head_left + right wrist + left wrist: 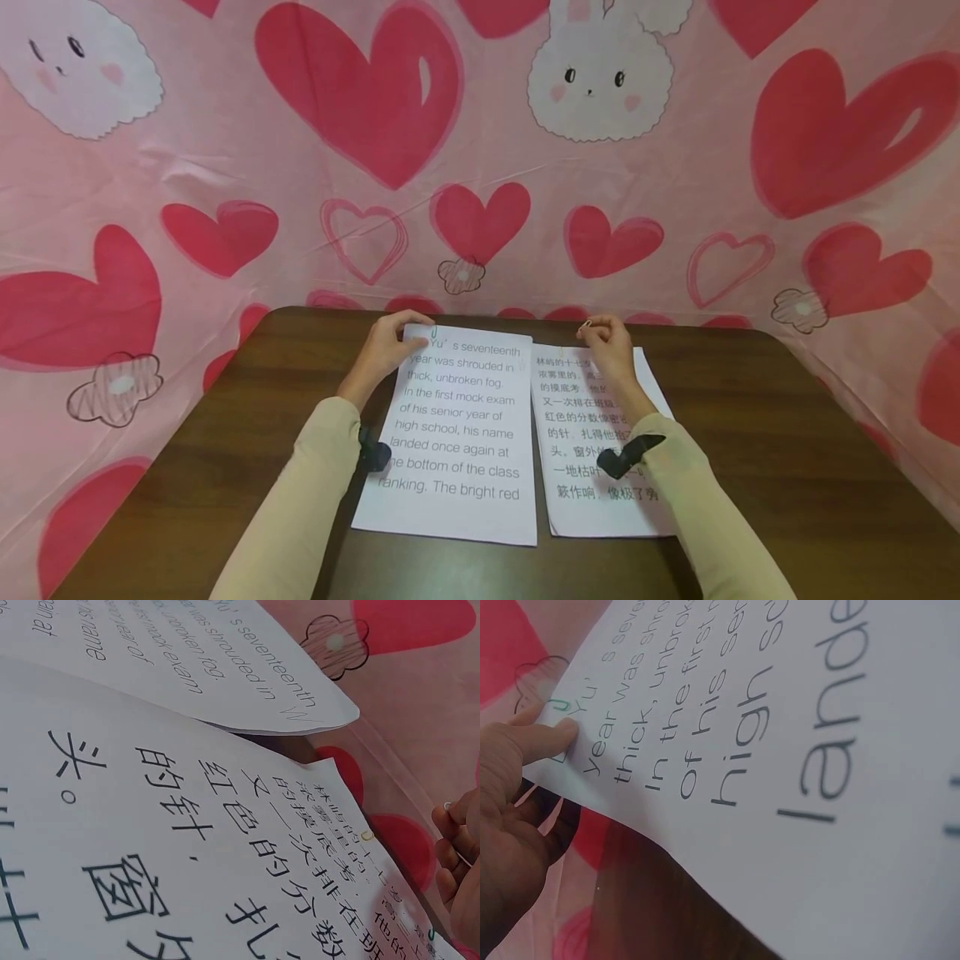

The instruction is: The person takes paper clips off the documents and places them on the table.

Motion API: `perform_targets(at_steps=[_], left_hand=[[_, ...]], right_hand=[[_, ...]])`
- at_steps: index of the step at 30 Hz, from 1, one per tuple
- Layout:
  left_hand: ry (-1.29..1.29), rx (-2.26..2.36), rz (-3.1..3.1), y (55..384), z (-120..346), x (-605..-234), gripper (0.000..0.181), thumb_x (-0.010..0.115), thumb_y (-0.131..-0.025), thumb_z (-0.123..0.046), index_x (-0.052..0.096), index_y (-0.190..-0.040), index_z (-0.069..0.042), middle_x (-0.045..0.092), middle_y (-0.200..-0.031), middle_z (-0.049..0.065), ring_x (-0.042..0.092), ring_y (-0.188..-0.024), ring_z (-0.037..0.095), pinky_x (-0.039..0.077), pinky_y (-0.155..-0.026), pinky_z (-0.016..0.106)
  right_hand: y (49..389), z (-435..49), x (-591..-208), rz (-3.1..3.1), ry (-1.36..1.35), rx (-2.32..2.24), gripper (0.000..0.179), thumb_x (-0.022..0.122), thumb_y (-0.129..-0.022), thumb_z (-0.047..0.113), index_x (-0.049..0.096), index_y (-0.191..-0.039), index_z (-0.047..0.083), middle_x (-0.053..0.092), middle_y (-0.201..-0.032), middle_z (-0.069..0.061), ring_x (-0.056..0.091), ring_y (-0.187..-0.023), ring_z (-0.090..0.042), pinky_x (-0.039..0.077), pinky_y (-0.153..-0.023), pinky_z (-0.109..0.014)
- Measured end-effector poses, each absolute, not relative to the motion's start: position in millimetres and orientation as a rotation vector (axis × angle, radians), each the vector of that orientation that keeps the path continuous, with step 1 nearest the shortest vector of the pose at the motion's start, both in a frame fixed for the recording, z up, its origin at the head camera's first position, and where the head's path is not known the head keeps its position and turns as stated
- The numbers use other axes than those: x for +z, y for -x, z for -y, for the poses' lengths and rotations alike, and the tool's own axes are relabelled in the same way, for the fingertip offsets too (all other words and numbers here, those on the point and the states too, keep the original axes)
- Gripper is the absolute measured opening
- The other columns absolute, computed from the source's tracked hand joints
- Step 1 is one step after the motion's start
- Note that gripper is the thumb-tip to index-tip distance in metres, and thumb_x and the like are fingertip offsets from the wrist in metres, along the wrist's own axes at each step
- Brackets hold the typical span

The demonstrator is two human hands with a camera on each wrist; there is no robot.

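Note:
In the head view my left hand [381, 350] pinches the top left corner of a stack of sheets with English print [465, 450], thumb on top and other fingers behind. A green paper clip [561, 705] sits on that stack's top edge, close to the thumb. My right hand [611, 346] pinches a small pale paper clip [584, 326] above the far edge of a second stack, with Chinese print [600, 517]. In the right wrist view this second stack bears a yellow paper clip [367, 835] and a green paper clip [431, 934] along its top edge.
Both stacks lie side by side on a dark brown wooden table [787, 467]. Behind the table's far edge hangs a pink cloth [495, 158] with hearts and rabbits. Black straps with cameras [630, 456] are on both wrists.

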State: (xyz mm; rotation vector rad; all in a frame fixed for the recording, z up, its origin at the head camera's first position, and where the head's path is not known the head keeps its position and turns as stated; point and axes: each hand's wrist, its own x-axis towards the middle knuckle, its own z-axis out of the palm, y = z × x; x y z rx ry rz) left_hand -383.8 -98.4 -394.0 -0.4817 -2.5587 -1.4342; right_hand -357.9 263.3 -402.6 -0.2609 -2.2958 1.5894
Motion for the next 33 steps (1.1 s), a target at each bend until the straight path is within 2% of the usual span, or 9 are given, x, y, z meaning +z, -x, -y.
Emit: perform_targets(at_steps=[3,5,16,22,33], left_hand=[[0.468,-1.446,2.566,384,98,-394,0.027,0.070,-0.091,-0.004,0.070,-0.118,-0.009,0.067,-0.126,0.016,0.063,-0.104,0.033,0.055,-0.095,0.046],[0.466,-1.445,2.569,383,99,-395,0.028,0.070,-0.092,-0.004,0.070,-0.119,-0.009,0.067,-0.126,0.016,0.063,-0.104,0.033,0.055,-0.096,0.047],[0.502,-1.452,2.542,386,100,-394,0.028,0.069,-0.092,-0.003,0.070,-0.119,-0.007,0.067,-0.126,0.017,0.062,-0.107,0.034,0.054,-0.099,0.049],[0.487,-1.446,2.548,386,100,-394,0.028,0.070,-0.091,-0.003,0.070,-0.119,-0.008,0.067,-0.126,0.017,0.064,-0.102,0.034,0.056,-0.095,0.048],[0.484,-1.441,2.551,385,101,-394,0.028,0.070,-0.091,-0.002,0.070,-0.119,-0.007,0.068,-0.125,0.017,0.062,-0.104,0.034,0.054,-0.098,0.049]], right_hand=[[358,-264,-403,2.299,0.257,1.595,0.028,0.054,-0.102,0.016,0.053,-0.126,0.002,0.071,-0.098,-0.005,0.064,-0.104,-0.024,0.041,-0.091,-0.022],[357,-265,-404,2.303,0.254,1.599,0.029,0.054,-0.102,0.017,0.053,-0.126,0.002,0.071,-0.100,-0.007,0.064,-0.104,-0.022,0.041,-0.092,-0.022],[356,-270,-403,2.289,0.268,1.613,0.030,0.055,-0.102,0.016,0.052,-0.128,0.001,0.065,-0.084,0.015,0.063,-0.093,-0.009,0.040,-0.090,-0.020],[356,-272,-402,2.264,0.267,1.636,0.030,0.056,-0.101,0.016,0.052,-0.127,0.001,0.065,-0.084,0.015,0.062,-0.089,-0.004,0.041,-0.088,-0.018],[354,-275,-400,2.265,0.278,1.625,0.029,0.056,-0.102,0.018,0.052,-0.127,0.002,0.064,-0.085,0.014,0.060,-0.086,0.003,0.042,-0.085,-0.015]])
